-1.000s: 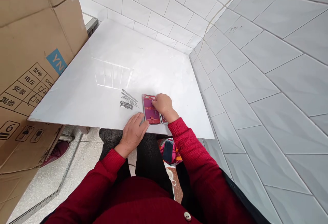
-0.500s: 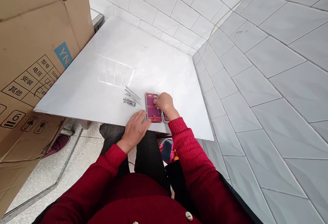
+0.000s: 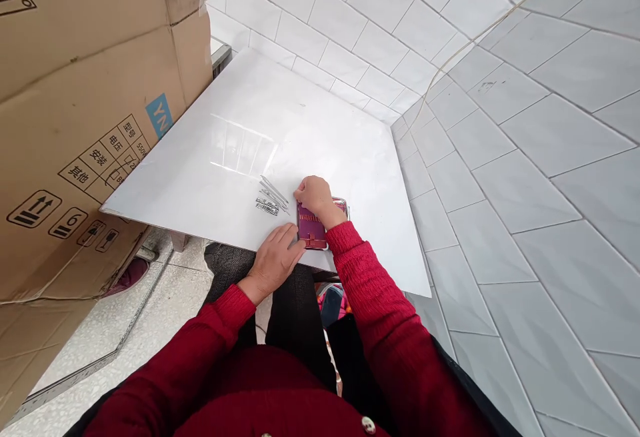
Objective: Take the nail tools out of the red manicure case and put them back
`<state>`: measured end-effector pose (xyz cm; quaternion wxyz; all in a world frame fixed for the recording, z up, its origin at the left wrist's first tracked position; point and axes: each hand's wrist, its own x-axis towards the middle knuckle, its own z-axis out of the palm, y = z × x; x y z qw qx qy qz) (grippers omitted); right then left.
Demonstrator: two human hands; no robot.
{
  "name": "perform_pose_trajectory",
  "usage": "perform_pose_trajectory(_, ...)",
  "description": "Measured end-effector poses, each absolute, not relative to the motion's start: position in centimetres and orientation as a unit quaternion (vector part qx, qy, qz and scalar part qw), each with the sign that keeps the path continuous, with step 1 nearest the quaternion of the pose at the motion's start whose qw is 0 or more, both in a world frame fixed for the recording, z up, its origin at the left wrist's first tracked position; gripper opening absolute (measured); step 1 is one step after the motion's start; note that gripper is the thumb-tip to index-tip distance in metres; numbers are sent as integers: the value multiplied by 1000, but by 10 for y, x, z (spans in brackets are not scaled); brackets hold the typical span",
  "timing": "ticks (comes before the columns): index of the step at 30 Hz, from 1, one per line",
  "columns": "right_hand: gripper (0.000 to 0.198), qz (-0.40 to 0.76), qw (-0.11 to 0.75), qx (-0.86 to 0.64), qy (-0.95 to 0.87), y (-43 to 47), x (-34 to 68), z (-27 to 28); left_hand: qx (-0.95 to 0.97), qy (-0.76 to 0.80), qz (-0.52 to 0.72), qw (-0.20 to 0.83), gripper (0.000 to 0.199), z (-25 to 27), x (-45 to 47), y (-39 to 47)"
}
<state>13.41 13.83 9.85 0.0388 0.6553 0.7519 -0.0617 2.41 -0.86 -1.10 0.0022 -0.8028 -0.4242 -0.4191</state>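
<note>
An opened manicure case with a purple lining and a row of orange stitched loops lies near the table's front edge. My left hand rests flat at its lower left corner, fingers extended and thumb against the case's edge. Over the top left of the case, my right hand is closed, its thumb and fingers pinched together. What they hold, if anything, is hidden. Left of the case lie several thin metal manicure tools and nail clippers. Part of the case's right half is covered by my right hand and wrist.
The white table meets a tiled wall on the right and behind. A large cardboard box stands along its left side. Beneath the front edge is a colourful bag with a dark phone-like object.
My right hand has moved up and left, from the middle of the case to its top left corner. My left hand stays by the case. The whole view has shifted slightly.
</note>
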Motion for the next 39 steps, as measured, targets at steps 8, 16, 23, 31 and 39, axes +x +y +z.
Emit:
perform_pose_trajectory(8,24,-72,58,664,742,125,154,116,-799,-418,-432,20,8,-10,23,-8)
perform_pose_trajectory(16,17,-92,87,688,715,110,173,98,-802,-420,-420,57,11,-11,24,-6)
perform_pose_trajectory(23,22,-66,67,641,761,119,162,107,-807,-427,-406,39,11,-9,24,-7)
perform_pose_trajectory(31,26,-27,60,581,811,144,104,97,-807,-425,-409,30,12,-11,22,-9)
perform_pose_trajectory(39,23,-105,-33,563,819,138,104,91,-807,-421,-409,58,14,-12,21,-6)
